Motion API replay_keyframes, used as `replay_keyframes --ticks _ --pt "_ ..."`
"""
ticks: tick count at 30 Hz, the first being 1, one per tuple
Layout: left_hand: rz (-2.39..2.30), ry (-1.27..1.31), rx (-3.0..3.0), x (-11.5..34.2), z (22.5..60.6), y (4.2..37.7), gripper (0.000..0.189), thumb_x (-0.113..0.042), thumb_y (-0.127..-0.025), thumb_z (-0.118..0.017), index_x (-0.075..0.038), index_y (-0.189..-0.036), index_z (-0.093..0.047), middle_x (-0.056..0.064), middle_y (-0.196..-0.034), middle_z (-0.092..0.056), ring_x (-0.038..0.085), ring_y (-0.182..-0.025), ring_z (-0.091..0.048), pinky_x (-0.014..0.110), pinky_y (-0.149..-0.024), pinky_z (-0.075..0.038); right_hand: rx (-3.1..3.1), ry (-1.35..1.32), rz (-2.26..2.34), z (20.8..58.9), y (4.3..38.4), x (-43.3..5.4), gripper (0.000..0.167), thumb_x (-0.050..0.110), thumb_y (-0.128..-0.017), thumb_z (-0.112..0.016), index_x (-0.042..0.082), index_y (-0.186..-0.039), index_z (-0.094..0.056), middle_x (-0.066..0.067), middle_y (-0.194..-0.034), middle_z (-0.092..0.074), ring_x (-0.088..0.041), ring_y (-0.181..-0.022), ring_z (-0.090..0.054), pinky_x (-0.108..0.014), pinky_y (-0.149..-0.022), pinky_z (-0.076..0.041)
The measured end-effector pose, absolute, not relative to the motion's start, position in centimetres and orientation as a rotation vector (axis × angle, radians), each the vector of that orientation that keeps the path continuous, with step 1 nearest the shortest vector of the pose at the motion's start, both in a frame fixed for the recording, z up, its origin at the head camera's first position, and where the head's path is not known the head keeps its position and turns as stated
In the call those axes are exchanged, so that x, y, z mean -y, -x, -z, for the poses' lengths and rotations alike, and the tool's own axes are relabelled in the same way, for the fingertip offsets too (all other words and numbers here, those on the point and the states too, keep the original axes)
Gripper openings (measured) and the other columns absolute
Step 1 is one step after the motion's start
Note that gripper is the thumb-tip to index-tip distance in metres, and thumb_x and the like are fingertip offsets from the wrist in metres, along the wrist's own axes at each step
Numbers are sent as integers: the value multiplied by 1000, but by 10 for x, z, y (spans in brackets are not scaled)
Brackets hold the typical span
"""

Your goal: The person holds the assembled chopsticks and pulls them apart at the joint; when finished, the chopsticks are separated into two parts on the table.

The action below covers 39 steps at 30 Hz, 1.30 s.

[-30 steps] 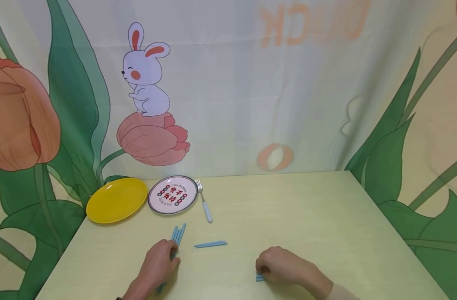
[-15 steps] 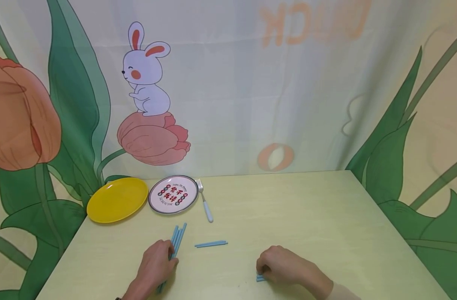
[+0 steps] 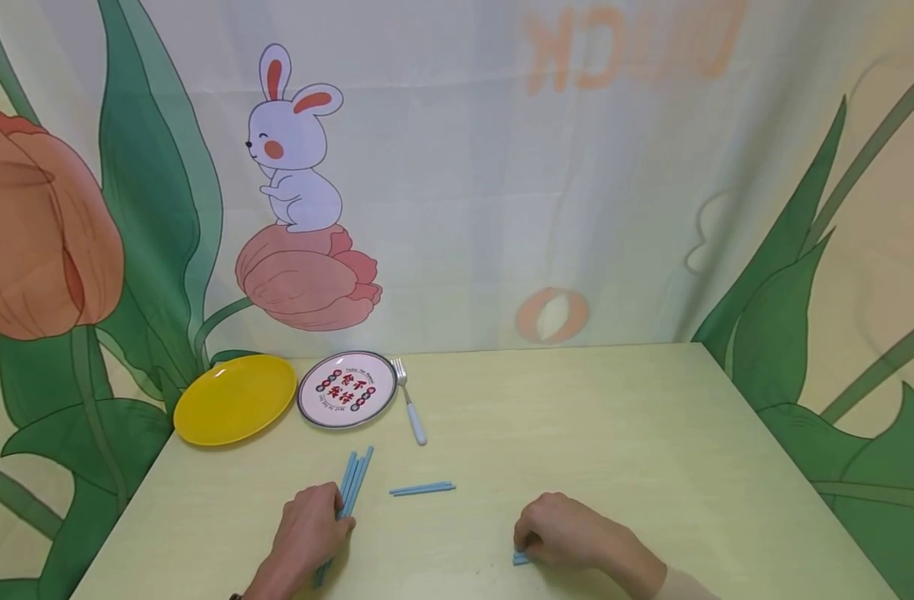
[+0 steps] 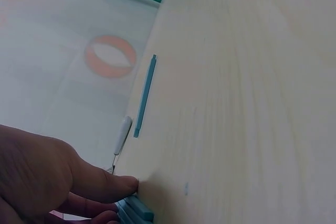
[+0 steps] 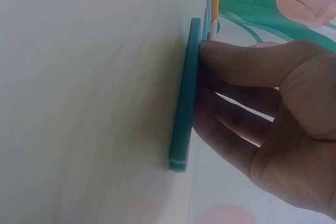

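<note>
My left hand (image 3: 311, 532) grips a bundle of several slim blue sticks (image 3: 357, 483) lying aslant on the table. In the left wrist view their near ends (image 4: 135, 209) show below the thumb. My right hand (image 3: 565, 531) pinches a shorter-looking pair of blue sticks (image 3: 520, 558) at the table's surface. Seen from the right wrist, the fingers and thumb press against one side of a flat-faced blue stick (image 5: 185, 98); the hand hides part of this pair in the head view. Between the hands lies another pair of thin blue sticks (image 3: 422, 489), side by side, untouched.
A yellow plate (image 3: 235, 400) stands at the table's back left corner. Beside it is a white plate with red lettering (image 3: 347, 390), then a fork with a pale handle (image 3: 415, 423). A printed curtain (image 3: 457, 183) hangs along the table's back edge.
My left hand has shifted very slightly left and down along the bundle of blue sticks. The right hand and the other things stay practically where they were.
</note>
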<state>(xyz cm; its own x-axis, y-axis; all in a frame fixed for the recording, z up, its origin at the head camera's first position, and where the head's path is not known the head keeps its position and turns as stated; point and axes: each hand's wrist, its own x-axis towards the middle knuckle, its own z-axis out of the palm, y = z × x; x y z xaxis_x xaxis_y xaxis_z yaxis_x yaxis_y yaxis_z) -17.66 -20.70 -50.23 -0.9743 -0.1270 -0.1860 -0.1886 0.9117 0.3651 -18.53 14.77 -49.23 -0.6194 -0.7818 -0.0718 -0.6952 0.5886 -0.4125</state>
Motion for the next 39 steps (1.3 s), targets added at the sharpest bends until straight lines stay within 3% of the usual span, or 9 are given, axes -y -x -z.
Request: replay_keyframes --ticks 15,39 --pt "-530 235 -2894 202 497 174 12 -10 -80 -68 -3 -80 -59 6 -68 -52 19 -59 -50 28 -50 -38 -2579 1211 491 492 184 -148 5 13 -83 -75 18 -84 -78 13 -85 -71 3 -81 -63 -15 -73 -50" --pt "-360 162 -2961 192 496 173 6 -4 -79 -62 -1 -79 -57 9 -67 -50 23 -58 -49 33 -49 -40 -2579 1210 489 492 186 -147 5 13 -83 -75 17 -81 -77 14 -82 -70 4 -78 -61 -15 -72 -50"
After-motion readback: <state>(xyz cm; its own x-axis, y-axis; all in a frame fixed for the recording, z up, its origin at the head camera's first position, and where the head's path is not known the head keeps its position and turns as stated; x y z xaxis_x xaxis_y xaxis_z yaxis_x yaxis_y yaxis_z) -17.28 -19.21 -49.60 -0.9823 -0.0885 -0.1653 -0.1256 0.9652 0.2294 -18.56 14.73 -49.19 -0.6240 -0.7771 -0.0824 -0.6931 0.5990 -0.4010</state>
